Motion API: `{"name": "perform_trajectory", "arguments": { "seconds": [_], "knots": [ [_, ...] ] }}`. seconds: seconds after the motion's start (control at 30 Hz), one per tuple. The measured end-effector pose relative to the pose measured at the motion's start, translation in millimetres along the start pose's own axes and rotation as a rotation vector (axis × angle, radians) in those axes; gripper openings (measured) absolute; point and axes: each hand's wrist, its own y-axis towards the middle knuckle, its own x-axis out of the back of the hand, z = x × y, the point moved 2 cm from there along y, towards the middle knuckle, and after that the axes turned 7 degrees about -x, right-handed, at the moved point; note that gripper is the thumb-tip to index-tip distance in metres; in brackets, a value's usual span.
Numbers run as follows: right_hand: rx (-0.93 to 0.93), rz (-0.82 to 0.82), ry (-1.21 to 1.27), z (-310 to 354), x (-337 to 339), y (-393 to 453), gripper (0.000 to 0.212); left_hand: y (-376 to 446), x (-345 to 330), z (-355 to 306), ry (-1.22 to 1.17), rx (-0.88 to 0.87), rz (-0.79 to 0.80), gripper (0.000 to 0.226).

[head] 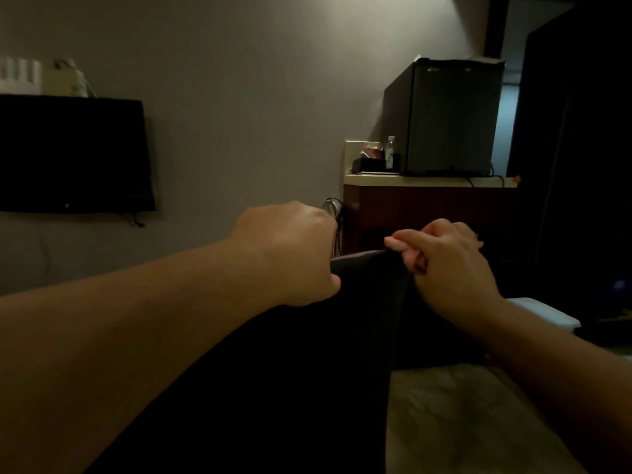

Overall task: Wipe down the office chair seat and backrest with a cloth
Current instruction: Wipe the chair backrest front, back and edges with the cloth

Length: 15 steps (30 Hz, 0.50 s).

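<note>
Dark cloth gripped along top edge: left hand fisted on it, right hand pinching corner. Advise keeping it taut, folding into a pad.

Beyond the fingers stands a cabinet bearing a fridge and bottle. Left of them, bare wall lies open; a TV hangs farther left.
</note>
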Motion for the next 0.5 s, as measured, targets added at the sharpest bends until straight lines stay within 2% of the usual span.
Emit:
{"name": "perform_trajectory", "arguments": {
  "seconds": [0.1, 0.27, 0.4, 0.5],
  "knots": [
    [-0.058, -0.015, -0.078, 1, -1, 9, 0.041, -2, 4, 4, 0.011, -0.002, 0.020, 0.042],
    [0.120, -0.084, -0.013, 18, -1, -10, 0.041, -2, 1, 8, 0.003, -0.029, 0.111, 0.039],
    [-0.023, -0.043, -0.078, 4, -1, 10, 0.041, -4, 4, 9, 0.024, -0.032, 0.102, 0.038],
    [0.068, -0.090, -0.067, 28, 3, -3, 0.043, -9, 4, 11, 0.032, -0.043, 0.117, 0.039]
  ]
}}
